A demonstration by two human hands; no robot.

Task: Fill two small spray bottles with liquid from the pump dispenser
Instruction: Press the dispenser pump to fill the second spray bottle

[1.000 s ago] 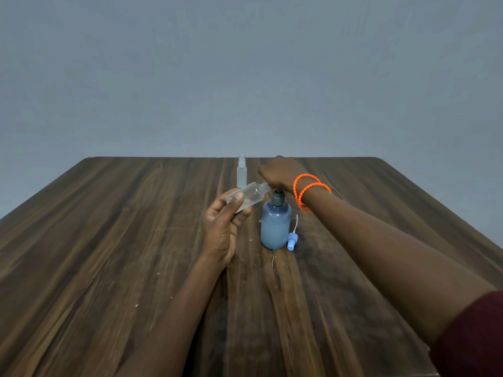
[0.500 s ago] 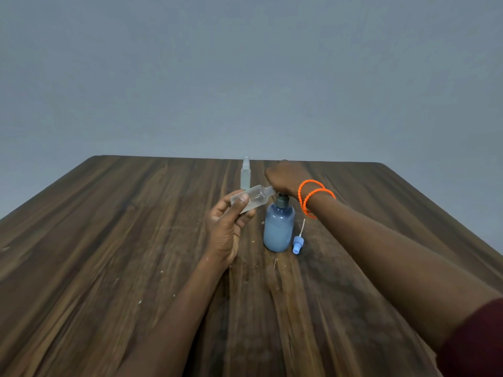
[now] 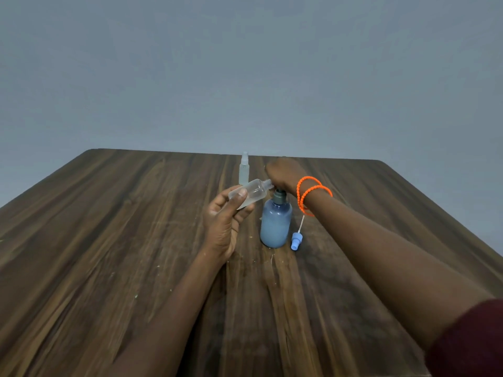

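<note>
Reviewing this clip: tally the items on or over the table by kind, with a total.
Small clear spray bottles: 2, one tilted in the left hand at, one upright at
Blue pump dispenser: 1
Loose blue spray cap: 1
Orange bracelets: 2
Total: 6

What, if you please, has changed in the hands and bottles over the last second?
Very little. The left hand holds the clear spray bottle tilted, its open neck at the spout, as before. The right hand remains on top of the blue pump dispenser. The blue spray cap and the capped spray bottle have not moved; only the camera shifted slightly.
</note>
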